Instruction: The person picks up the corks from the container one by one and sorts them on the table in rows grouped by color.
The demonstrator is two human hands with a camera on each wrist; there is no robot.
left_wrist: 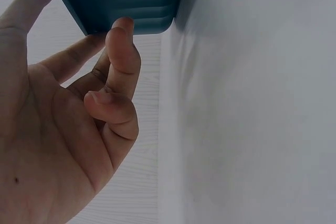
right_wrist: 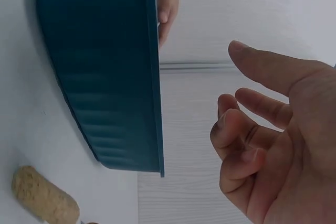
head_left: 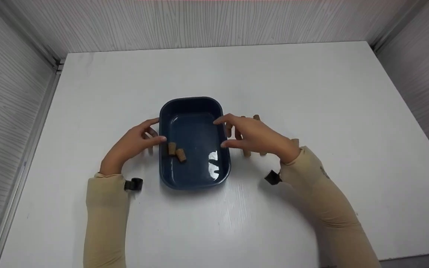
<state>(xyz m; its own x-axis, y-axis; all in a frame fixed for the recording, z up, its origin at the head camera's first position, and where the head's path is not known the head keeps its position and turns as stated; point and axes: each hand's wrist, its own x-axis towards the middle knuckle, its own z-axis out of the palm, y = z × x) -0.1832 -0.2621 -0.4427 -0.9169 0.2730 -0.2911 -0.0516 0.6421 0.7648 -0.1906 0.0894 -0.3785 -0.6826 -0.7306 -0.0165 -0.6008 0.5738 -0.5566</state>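
Note:
A deep blue rectangular basin (head_left: pixel 195 182) with rounded corners sits on the white table. My left hand (head_left: pixel 134 143) holds its left rim, thumb on the edge and index finger against the outer wall; the other fingers curl in the air in the left wrist view. Over the right rim hovers my right hand (head_left: pixel 259 136), thumb apart from loosely bent fingers. The right wrist view shows a gap between this hand and the basin wall (right_wrist: pixel 105 77). Two corks, one upright-looking cork (head_left: pixel 172 149) and one slanted cork (head_left: pixel 181 155), lie inside near the left wall.
Several more corks lie right of the basin, partly hidden under my right hand, among them a far cork (head_left: pixel 256 117), a near cork (head_left: pixel 247 153) and one by the wrist (head_left: pixel 295 142). Pale wood-grain panels (head_left: pixel 207 24) border the white table (head_left: pixel 311 74) at the back and sides.

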